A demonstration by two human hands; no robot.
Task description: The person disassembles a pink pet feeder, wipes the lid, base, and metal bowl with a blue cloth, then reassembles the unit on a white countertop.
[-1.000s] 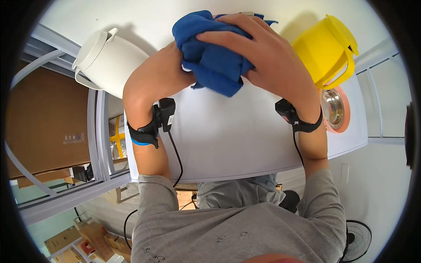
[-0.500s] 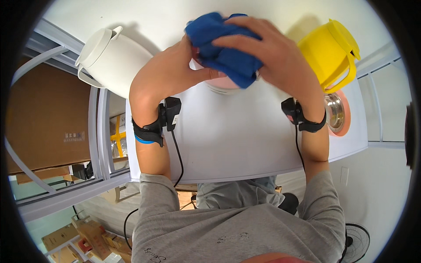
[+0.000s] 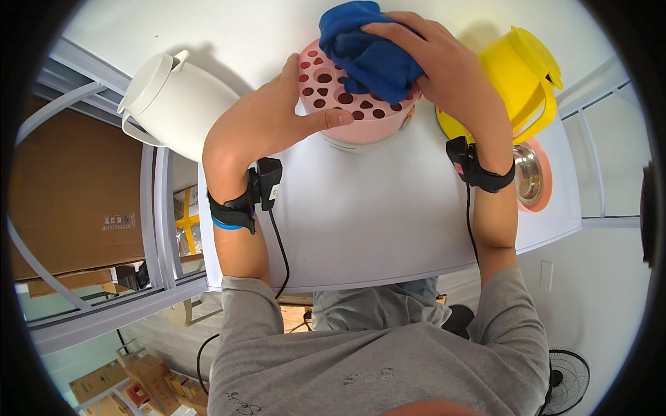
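Observation:
In the middle of the far side of the table stands a round pink container (image 3: 357, 126) with a top full of round and heart-like holes. My left hand (image 3: 281, 111) grips its left side, the thumb lying over the near rim. A crumpled blue cloth (image 3: 371, 52) rests on the far right part of the perforated top. My right hand (image 3: 451, 66) holds that cloth from the right, fingers spread over it and pressing into its folds. The cloth covers part of the holes, and the fingertips under it are hidden.
A white lidded jug (image 3: 184, 100) lies tilted in view at the left. To the right is a yellow jug (image 3: 517, 90), with a steel bowl (image 3: 528, 177) in a pink-orange rim near it. The white table (image 3: 368, 215) ends just before my body. Black cables (image 3: 281, 243) run from both wrists.
My right hand has moved the blue cloth slightly up and to the right, uncovering much of the perforated top. My left hand stays at the container's left side.

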